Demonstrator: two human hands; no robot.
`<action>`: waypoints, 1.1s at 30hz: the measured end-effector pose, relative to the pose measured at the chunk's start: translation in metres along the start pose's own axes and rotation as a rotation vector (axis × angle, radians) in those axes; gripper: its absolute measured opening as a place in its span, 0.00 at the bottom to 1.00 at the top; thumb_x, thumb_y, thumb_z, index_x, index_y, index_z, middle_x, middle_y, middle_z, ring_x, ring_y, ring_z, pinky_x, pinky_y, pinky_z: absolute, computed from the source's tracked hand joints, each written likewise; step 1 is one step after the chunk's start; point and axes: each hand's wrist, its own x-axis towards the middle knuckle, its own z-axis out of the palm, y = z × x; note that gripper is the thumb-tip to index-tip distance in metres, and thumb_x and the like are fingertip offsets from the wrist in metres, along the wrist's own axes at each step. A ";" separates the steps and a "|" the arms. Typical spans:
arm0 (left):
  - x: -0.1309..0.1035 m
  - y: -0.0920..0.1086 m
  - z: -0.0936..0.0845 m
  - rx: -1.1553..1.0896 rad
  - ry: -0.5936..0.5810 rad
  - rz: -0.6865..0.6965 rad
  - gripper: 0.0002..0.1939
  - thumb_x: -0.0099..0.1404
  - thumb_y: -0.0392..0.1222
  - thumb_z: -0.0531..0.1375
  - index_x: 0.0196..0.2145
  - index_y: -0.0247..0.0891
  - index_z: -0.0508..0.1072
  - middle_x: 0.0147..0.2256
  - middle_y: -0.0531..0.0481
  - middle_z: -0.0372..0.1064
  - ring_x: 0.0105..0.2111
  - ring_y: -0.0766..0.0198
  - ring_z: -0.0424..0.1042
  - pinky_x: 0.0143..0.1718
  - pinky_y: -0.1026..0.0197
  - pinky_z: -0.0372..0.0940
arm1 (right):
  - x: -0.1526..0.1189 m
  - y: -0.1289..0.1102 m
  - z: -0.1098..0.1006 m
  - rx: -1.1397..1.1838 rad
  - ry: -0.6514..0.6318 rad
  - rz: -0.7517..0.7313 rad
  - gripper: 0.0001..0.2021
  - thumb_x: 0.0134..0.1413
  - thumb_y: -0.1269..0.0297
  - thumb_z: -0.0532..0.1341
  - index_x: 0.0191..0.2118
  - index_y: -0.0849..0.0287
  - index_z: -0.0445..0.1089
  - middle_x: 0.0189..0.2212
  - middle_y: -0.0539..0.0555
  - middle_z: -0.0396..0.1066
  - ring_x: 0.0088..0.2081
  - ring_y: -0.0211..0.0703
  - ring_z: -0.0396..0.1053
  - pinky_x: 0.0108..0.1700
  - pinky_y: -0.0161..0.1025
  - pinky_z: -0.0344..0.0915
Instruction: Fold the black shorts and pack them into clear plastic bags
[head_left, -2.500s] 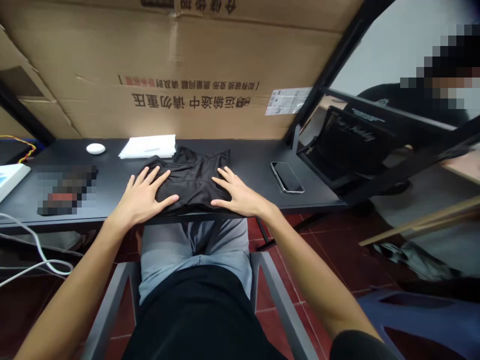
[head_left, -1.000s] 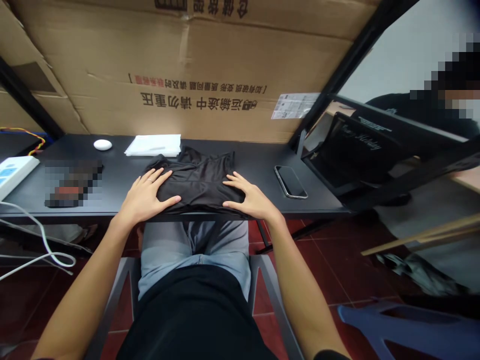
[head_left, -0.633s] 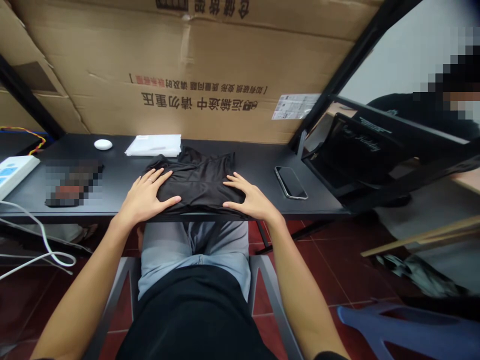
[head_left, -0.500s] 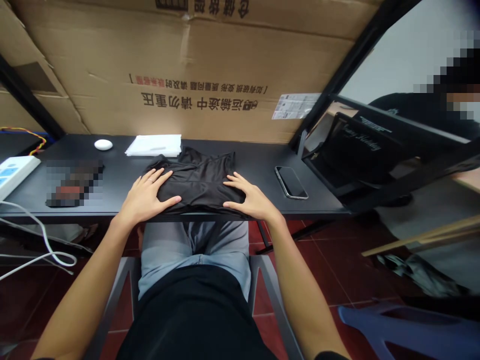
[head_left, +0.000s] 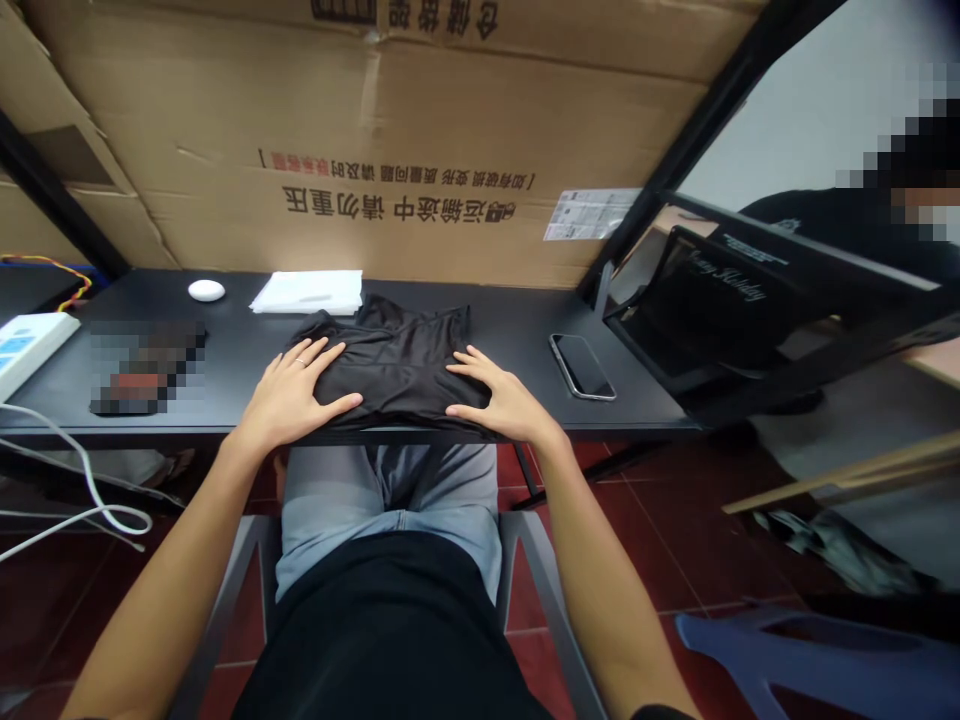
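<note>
A dark, wrinkled cloth garment (head_left: 401,375) lies folded on the black table (head_left: 517,320), close to its front edge. My left hand (head_left: 294,392) rests flat on the garment's left side, fingers spread, a ring on one finger. On the right side of the cloth lies my right hand (head_left: 501,395), its fingers also apart. Neither hand grips anything. Just behind the garment sits a white folded sheet or packet (head_left: 307,291).
A phone (head_left: 583,366) lies to the right; a blurred dark object (head_left: 150,370), a white oval item (head_left: 206,290) and a power strip (head_left: 30,345) are left. Cardboard (head_left: 420,120) stands behind. Another person (head_left: 840,220) is beyond the black frame at right.
</note>
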 end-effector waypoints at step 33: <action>0.000 0.002 -0.001 -0.002 0.000 -0.002 0.50 0.73 0.77 0.61 0.81 0.48 0.63 0.81 0.45 0.59 0.82 0.40 0.55 0.83 0.36 0.51 | 0.000 0.000 0.000 -0.007 0.001 0.006 0.33 0.61 0.47 0.79 0.69 0.46 0.79 0.77 0.58 0.69 0.84 0.62 0.54 0.84 0.66 0.55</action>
